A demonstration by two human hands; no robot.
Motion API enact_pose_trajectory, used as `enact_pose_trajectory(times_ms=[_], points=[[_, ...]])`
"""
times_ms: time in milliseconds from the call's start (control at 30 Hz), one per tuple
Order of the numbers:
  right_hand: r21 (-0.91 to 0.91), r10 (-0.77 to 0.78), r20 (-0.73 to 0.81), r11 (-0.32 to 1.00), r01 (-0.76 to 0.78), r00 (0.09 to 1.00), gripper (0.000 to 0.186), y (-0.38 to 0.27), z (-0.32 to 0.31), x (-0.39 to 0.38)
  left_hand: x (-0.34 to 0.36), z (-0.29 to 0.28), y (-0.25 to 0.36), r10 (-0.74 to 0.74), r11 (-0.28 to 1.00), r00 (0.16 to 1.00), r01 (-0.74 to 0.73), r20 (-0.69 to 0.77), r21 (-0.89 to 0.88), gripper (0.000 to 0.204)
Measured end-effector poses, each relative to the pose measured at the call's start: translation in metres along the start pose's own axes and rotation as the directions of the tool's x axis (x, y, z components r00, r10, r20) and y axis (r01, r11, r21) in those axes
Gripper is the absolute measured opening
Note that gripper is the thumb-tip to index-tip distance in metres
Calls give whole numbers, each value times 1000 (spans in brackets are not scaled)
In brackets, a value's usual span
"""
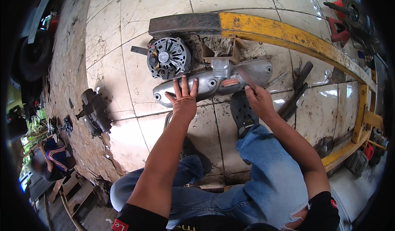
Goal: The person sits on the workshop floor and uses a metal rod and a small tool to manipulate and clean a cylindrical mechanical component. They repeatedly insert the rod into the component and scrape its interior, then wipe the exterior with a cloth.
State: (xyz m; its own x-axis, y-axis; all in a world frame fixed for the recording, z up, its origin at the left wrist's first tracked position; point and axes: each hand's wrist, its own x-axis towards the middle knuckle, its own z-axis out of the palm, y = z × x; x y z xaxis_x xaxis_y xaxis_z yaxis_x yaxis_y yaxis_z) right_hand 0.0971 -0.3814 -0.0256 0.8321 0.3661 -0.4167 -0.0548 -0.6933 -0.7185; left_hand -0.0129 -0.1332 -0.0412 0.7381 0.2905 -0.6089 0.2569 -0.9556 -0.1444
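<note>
We lean over a long silver metal cover (204, 83) that lies on the tiled floor (156, 0) in front of our feet, stretched from side to side. Our left grip (184, 103) is spread wide, the fingers fanned out and laid on top of the left half of the cover; it rests on the metal and is closed around nothing. Our right grip (259, 100) is closed on the near end of a thin, brownish blade (245, 76), which slants up and to the left over the right part of the cover. We cannot tell whether its tip touches the metal. A small orange-red patch (230, 82) shows on the cover, just left of the blade.

Just beyond the cover's left half sits a round, vented motor (169, 58). Farther back, a black and yellow beam (267, 26) runs across and curves away to our right. Our right shoe (242, 109) is close to the cover's near edge. A dark, lumpy metal part (95, 112) lies well apart on the left, and dark bars (297, 92) lie on the right.
</note>
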Motion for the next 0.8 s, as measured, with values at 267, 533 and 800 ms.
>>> enact_pose_trajectory(times_ms=[267, 533, 800], points=[[-28, -347, -85, 938, 346, 934, 46, -13, 39, 22, 2, -2, 3, -16, 999, 999, 15, 42, 32, 85], [332, -179, -1, 928, 169, 984, 47, -22, 42, 42, 3, -1, 2, -7, 1000, 1000, 7, 25, -15, 87], [642, 173, 8, 754, -138, 985, 23, -19, 27, 36, 2, -5, 3, -4, 1000, 998, 4, 55, -9, 88]])
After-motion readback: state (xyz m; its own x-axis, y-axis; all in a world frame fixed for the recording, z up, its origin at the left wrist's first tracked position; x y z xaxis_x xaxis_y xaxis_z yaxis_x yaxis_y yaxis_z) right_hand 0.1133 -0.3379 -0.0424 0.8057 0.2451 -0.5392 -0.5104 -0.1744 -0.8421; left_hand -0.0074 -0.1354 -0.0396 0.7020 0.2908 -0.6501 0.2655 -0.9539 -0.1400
